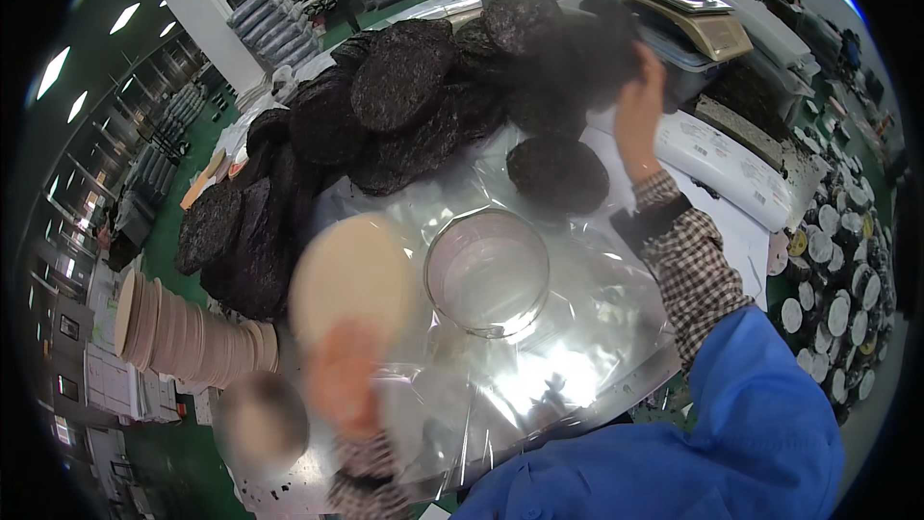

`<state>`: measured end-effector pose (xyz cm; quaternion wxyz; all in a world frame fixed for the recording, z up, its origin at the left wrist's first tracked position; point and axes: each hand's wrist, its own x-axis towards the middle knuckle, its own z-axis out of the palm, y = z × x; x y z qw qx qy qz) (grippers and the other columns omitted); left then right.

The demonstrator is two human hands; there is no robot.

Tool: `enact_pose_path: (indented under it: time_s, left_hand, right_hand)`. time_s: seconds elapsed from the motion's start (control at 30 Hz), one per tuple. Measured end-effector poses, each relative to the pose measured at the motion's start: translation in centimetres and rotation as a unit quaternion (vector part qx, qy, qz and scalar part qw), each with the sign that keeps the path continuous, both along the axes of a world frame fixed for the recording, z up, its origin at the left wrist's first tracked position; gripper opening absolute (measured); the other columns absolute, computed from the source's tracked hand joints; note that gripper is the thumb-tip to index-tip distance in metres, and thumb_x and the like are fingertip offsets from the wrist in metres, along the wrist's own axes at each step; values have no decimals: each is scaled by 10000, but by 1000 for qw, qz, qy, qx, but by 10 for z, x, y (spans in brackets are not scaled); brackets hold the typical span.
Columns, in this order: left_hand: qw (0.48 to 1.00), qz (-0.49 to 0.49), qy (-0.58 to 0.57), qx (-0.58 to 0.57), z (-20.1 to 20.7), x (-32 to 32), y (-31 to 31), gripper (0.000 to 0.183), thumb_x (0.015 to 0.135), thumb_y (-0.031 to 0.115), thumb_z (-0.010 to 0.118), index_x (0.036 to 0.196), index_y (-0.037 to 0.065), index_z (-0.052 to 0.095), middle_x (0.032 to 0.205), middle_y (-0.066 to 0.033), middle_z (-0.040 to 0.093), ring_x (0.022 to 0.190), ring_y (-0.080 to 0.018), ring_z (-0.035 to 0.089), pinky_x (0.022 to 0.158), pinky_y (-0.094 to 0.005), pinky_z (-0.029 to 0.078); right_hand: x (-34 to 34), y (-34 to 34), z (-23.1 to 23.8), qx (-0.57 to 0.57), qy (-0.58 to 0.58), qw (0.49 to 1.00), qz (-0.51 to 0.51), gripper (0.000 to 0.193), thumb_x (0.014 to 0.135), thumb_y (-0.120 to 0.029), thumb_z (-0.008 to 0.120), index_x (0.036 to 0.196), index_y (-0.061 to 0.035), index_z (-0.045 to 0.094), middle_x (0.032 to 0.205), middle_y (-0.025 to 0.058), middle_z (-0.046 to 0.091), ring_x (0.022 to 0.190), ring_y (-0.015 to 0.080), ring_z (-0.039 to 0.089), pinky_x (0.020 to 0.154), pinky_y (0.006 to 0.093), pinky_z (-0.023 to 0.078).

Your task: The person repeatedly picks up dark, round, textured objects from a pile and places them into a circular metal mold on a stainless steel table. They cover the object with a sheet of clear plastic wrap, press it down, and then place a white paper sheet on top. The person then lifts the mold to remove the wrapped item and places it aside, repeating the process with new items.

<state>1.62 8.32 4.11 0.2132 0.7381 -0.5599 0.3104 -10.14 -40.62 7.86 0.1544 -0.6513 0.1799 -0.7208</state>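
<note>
My left hand [346,385], blurred by motion, grips the lower edge of a pale beige round disc [356,274]. At the upper right my right hand [639,116] is closed on the edge of a blurred dark seaweed cake [587,53]. Between my hands a round clear ring [445,274] rests on a stack of clear plastic bags [587,318]. Just behind the ring lies a single round black seaweed cake [558,175]. Many more such cakes [402,75] are heaped across the far side of the table.
Left of the table leans a row of beige discs [183,332]. A blurred round object [262,422] is near the front left corner. A white printed roll [727,169] and a scale [688,14] stand to the right. Several small round pieces [833,299] lie farther right.
</note>
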Motion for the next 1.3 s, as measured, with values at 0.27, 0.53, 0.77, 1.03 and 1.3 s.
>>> enact_pose_path:
  time_s: [0.27,0.53,0.77,1.03,1.3]
  left_hand:
    - [794,-128,577,-142,-34,-17,-100,882,856,425,693,1493,-5,260,1482,-257,349,1388,-346,353,1133,-448,278]
    - [828,5,413,-379,25,-31,-129,412,957,45,519,1344,-87,468,1346,-184,562,1215,-281,546,1039,-398,421]
    - [881,-287,295,234,-26,18,-112,798,737,405,788,1396,74,482,1425,-125,472,1363,-366,380,1129,-496,296]
    - [855,50,284,431,-9,17,-178,1254,522,281,934,1404,-199,183,1196,-278,457,1104,-378,575,881,-384,533]
    - [838,-102,172,507,-109,70,-190,842,759,191,748,1337,-203,279,1234,-358,464,953,-435,635,796,-411,560]
  right_hand:
    - [6,153,-77,170,269,892,321,272,884,56,482,1101,3,637,1238,199,521,1161,333,529,977,374,435]
    - [-7,98,-11,-7,217,965,147,303,865,-62,463,1092,-32,660,1179,228,546,1076,399,559,919,413,472]
    - [0,41,-34,-159,465,857,157,374,701,-201,772,981,5,633,1030,197,568,968,382,545,841,435,477]
    - [24,161,-68,-131,777,589,178,954,469,-354,887,1187,171,541,1217,239,536,983,319,578,795,345,533]
    - [47,136,-83,-78,797,472,369,649,472,-379,909,866,89,691,1065,256,575,875,344,620,753,378,542]
